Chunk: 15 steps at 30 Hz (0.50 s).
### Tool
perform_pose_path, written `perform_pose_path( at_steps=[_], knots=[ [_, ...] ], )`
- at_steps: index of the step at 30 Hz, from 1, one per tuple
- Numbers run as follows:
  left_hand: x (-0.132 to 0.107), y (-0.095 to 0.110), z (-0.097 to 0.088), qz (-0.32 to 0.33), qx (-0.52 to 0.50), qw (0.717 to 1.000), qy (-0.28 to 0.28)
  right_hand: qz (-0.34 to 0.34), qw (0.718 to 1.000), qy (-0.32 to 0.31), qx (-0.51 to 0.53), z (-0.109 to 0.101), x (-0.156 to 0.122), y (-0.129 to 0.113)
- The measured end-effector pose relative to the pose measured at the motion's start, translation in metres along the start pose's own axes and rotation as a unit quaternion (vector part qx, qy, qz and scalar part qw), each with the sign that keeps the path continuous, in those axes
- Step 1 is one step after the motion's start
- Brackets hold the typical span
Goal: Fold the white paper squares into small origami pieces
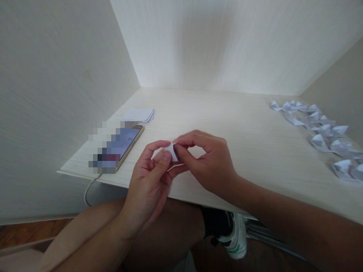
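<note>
A small folded piece of white paper (pixel 171 152) is held up between my two hands, just above the table's front part. My left hand (pixel 154 168) pinches it from the left, thumb on its face and fingers behind. From the right, the thumb and forefinger of my right hand (pixel 202 156) close on its other edge, where a darker patch shows. Fingers cover much of the paper, so its full shape cannot be made out.
On the white table (pixel 215 117), several folded white paper boats (pixel 320 117) stand along the right side. A stack of paper sheets (pixel 139 115) lies at the left, behind a phone (pixel 124 145) with a cable (pixel 87 190). Panels (pixel 204 45) enclose the back and sides.
</note>
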<state>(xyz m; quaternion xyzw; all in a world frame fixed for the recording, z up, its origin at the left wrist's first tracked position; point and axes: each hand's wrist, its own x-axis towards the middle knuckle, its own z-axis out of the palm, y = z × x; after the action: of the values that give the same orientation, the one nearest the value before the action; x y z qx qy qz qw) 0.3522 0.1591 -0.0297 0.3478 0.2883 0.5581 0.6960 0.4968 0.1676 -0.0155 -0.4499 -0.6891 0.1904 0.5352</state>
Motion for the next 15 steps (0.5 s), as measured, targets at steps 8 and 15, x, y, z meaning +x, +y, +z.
perform_pose_path(
  at_steps=[8,15],
  knots=[
    [-0.0001,0.0003,-0.0024,0.002,-0.003,1.000,-0.007,-0.006,1.000,-0.012,-0.009,-0.0008,0.0012,-0.0003],
    [0.0006,0.0010,-0.0017,-0.006,-0.012,1.000,-0.006,0.001,1.000,-0.015,0.000,-0.0007,0.0010,0.0000]
  ],
)
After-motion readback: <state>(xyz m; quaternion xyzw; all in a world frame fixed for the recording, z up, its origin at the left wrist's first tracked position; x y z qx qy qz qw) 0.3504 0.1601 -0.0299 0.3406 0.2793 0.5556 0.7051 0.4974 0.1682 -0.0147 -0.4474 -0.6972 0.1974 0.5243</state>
